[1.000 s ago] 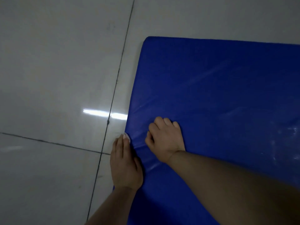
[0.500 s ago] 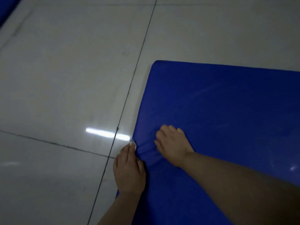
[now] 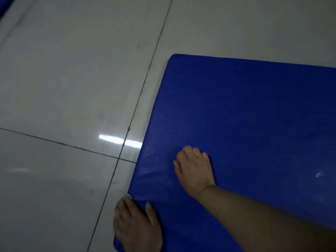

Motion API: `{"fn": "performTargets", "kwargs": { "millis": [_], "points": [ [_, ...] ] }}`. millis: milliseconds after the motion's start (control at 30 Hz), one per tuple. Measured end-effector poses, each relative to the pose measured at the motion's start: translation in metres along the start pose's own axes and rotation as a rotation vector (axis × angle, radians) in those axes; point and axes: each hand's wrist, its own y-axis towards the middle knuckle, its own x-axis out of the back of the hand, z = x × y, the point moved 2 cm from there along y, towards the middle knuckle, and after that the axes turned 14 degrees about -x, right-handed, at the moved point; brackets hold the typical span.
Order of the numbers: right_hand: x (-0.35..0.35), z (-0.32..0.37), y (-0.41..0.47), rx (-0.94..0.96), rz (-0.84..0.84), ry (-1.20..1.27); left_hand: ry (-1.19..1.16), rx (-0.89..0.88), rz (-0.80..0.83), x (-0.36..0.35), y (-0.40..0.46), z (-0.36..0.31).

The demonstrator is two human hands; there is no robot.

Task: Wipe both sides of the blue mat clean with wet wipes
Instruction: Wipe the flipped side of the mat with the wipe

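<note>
— Blue mat (image 3: 245,128): flat on the floor (image 3: 72,79), filling the right and lower right of the head view, rounded far corner at upper centre, left edge slanting down toward bottom centre.

— And the hands?

— Left hand (image 3: 136,226) at bottom centre, set on the mat's left edge. Fingers (image 3: 127,203) laid along the edge, thumb (image 3: 150,211) on the blue top, cover puckered into small creases just past the fingertips. Looks like a clasp on the edge; how far the fingers wrap under, impossible to tell.

— Any wipe there?

— Only a pale speck at the fingertips, too small to call.

— Right side?

— Right hand (image 3: 194,170) at centre-right, resting on top of the mat, well inside the edge. Fingers bent at the knuckles, tips tucked down against the cover, forearm running off to the lower right. Anything under the palm stays hidden, so whether that grip holds something cannot be told.

— Surroundings?

— Pale glossy tiles with dark grout lines crossing at centre left, and a bright strip of reflected light (image 3: 120,140) just left of the mat's edge. Sliver of something blue (image 3: 4,4) in the top left corner. Faint shiny streaks on the mat at far right.
</note>
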Motion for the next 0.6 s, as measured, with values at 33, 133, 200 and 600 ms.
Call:
{"fn": "performTargets", "kwargs": {
  "millis": [33,133,200,600],
  "points": [
    [-0.002,-0.003,-0.001,0.001,-0.009,0.012,0.006,0.02,-0.015,-0.002,0.002,-0.004],
    [-0.003,-0.003,0.003,-0.009,0.033,0.049,0.008,0.057,-0.036,-0.001,0.002,-0.002],
    [-0.004,-0.002,0.007,-0.025,0.055,0.04,0.032,0.067,-0.028,-0.001,0.003,-0.002],
    [-0.005,-0.002,0.005,0.001,0.125,-0.071,0.027,0.081,-0.024,-0.001,-0.002,-0.005]
  ]
}}
